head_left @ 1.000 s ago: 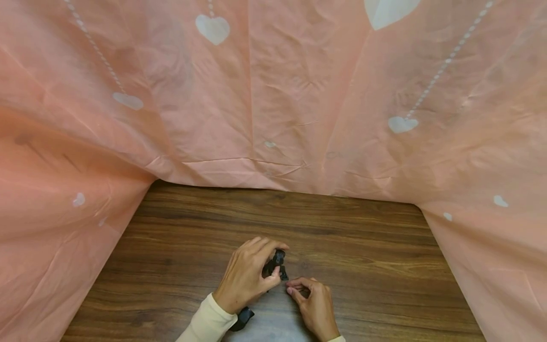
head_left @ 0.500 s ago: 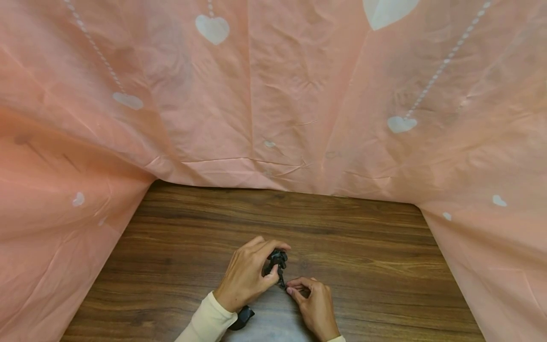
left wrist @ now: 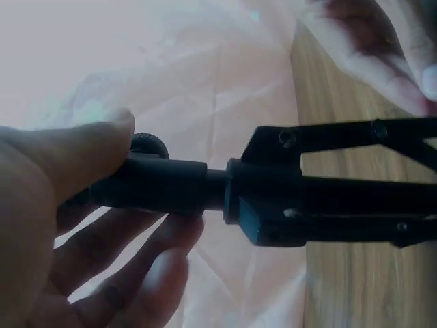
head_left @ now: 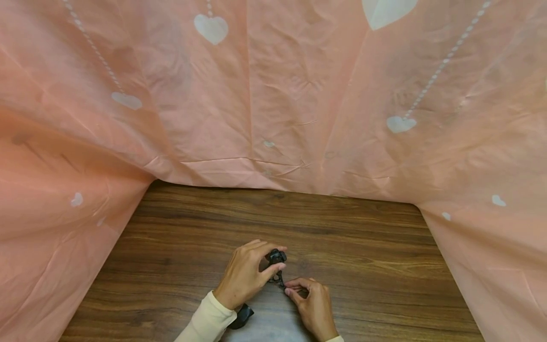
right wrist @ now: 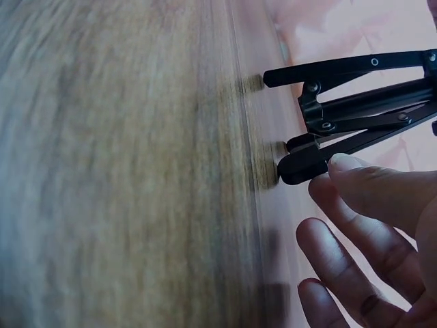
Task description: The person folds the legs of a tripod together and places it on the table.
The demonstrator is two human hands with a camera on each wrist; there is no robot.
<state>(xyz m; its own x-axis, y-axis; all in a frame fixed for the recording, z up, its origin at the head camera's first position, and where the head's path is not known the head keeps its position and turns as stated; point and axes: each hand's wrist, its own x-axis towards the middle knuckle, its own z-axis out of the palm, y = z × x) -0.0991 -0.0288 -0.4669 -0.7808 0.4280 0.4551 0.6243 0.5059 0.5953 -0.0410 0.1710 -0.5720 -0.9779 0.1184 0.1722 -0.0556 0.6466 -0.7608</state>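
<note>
"Two bare hands for the record. Nearest first: right hand (head_left: 316, 304)?"

"Pinching one leg just above the rounded foot (right wrist: 302, 168) of a black mini tripod (head_left: 277, 257), between thumb and forefinger. Remaining fingers bent, clear of it."

"And left hand (head_left: 242, 274)?"

"Wrapped round the tripod's upper column, thumb on one side and fingers opposite, near a knurled knob (left wrist: 150, 145)."

"Location of tripod?"

"Held between both hands, over the near half of a brown wood-grain tabletop (head_left: 367, 251); feet at or very close to the surface, contact not certain."

"Hazards, in judgement?"

"Possible tipping or skidding, from a sideways pull on the leg against a loosened grip above. Possible nipped fingertip, from hinged braces (right wrist: 363, 123) folding inward."

"Containers?"

"None identified in any view, hence no contents to report."

"And farthest off?"

"Pink cloth (head_left: 290, 109) printed with white hearts (head_left: 211, 29), hanging along the back and both sides."
</note>
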